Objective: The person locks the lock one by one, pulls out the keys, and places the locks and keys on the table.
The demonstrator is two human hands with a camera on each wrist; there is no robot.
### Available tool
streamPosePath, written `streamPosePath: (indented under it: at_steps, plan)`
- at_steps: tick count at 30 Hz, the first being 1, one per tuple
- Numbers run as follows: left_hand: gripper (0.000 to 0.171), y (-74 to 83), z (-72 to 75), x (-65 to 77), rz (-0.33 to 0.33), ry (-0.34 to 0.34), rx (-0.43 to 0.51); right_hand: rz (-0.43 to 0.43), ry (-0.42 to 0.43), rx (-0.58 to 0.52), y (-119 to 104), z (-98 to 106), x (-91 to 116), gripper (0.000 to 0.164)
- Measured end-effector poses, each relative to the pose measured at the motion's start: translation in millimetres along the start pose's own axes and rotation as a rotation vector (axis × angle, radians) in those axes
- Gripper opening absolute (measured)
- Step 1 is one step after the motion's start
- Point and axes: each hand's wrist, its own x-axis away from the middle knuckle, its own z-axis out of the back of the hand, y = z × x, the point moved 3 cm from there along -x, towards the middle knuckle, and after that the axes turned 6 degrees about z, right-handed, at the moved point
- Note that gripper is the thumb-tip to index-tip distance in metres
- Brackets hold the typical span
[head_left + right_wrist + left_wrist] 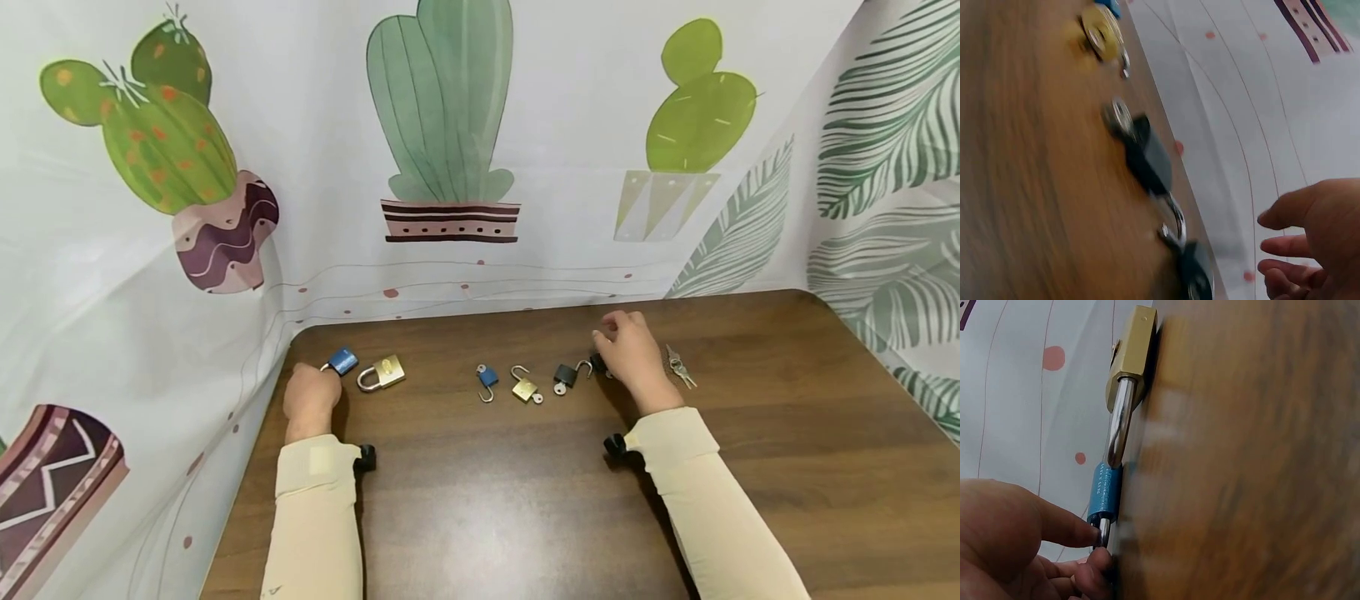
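At the table's left end my left hand (311,393) pinches the shackle of a blue padlock (344,361) between thumb and fingers, as the left wrist view shows. Beside it lies a larger brass padlock (390,372), its shackle toward the blue one. My right hand (633,354) hovers with loosely bent fingers, holding nothing, and partly covers a black padlock (597,363) in the head view. Left of that lies another black padlock (566,377) with its shackle open and a key in it. The right wrist view shows the fingers apart from both black padlocks.
Mid-table, a small brass padlock (525,389) and a small blue padlock (488,377) lie with open shackles and keys inserted. Loose keys (678,367) lie right of my right hand. A cactus-print cloth (570,275) hangs behind the wooden table (480,475).
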Motion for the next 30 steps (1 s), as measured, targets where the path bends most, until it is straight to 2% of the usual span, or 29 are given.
streamPosePath:
  at_steps: [6,17,23,30]
  plan:
    - [0.056,-0.5,0.7,-0.6,0.002,0.006,0.001,0.05,-0.028,-0.01,-24,-12,2,0.048]
    - [0.055,0.9,1.1,2.2,-0.008,0.018,0.012,0.18,-0.093,0.014,-53,-24,11,0.052]
    - [0.056,0.6,0.8,-0.2,-0.017,0.013,0.013,0.235,-0.161,0.045,-67,-33,19,0.048]
    - [0.058,-0.9,-0.1,0.4,-0.02,0.009,0.029,0.286,-0.245,0.09,-76,-48,27,0.037]
